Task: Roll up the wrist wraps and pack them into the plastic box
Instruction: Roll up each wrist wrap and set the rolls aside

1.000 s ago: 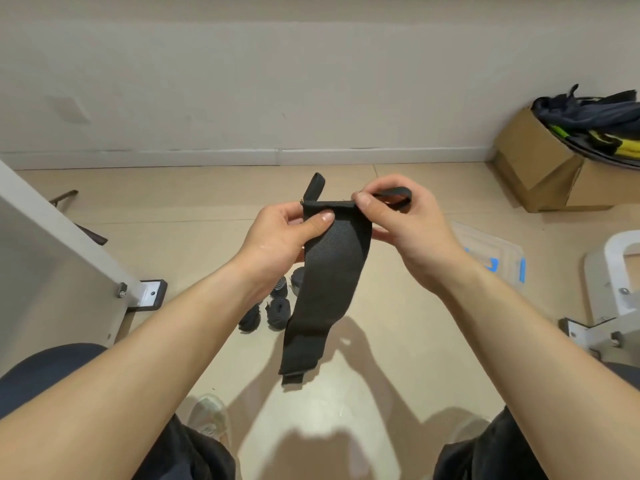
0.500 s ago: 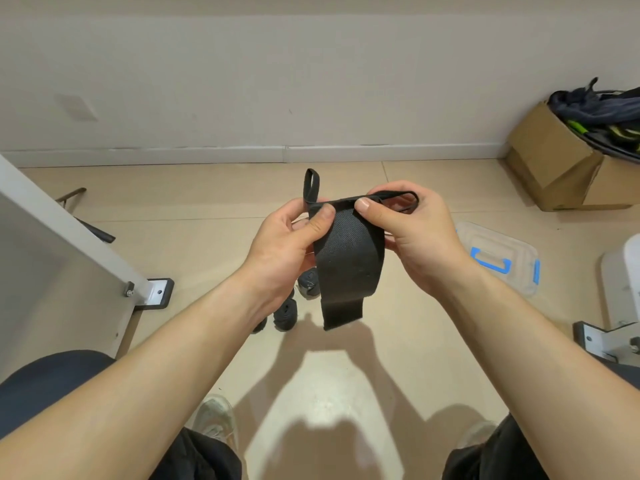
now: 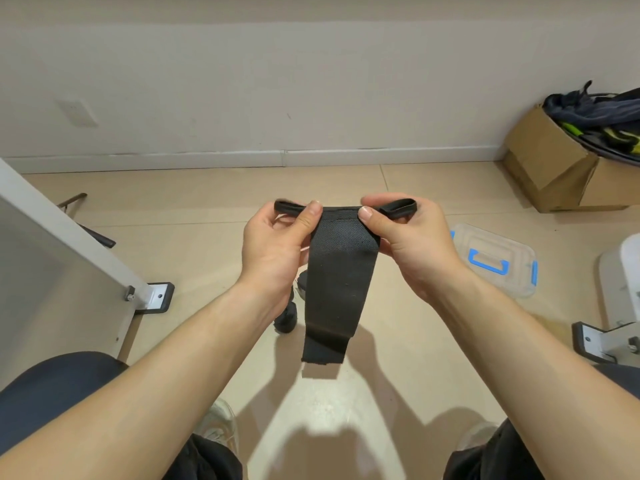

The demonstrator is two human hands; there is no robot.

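A: Held what, and how?

B: Pinched the top edge of the black wrist wrap (image 3: 336, 289) at both corners, with the left hand (image 3: 273, 247) on one and the right hand (image 3: 412, 244) on the other. Kept thumbs on the near face and fingers curled behind. Stretched that edge flat between the two pinches.

A: And beyond the fingers?

B: Left a narrow strap loop (image 3: 398, 206) poking out past the right pinch, and a similar bit past the left. Could not tell whether one strap or two. Let the rest of the wrap hang straight down, creased near its free end, clear of the floor.

A: Where, going by the plastic box?

B: Up in the air, left of the plastic box (image 3: 519, 251). Found the box itself on the tiled floor, apparently lidded, with blue latches. Spotted a few rolled wraps (image 3: 286, 318) on the floor, also left of the box, partly hidden behind the hanging wrap.

A: Risks from there?

B: Judged the rolling not yet begun. Could start crooked through uneven thumb pressure, ending in a cone instead of a cylinder. Could go loose for lack of tension on the long tail, then spring open unless fastened. Might trap the loop inside the first turn and leave a lump. Would also need one hand freed for the lid. Could drop or unwind the roll through a slack one-handed hold.
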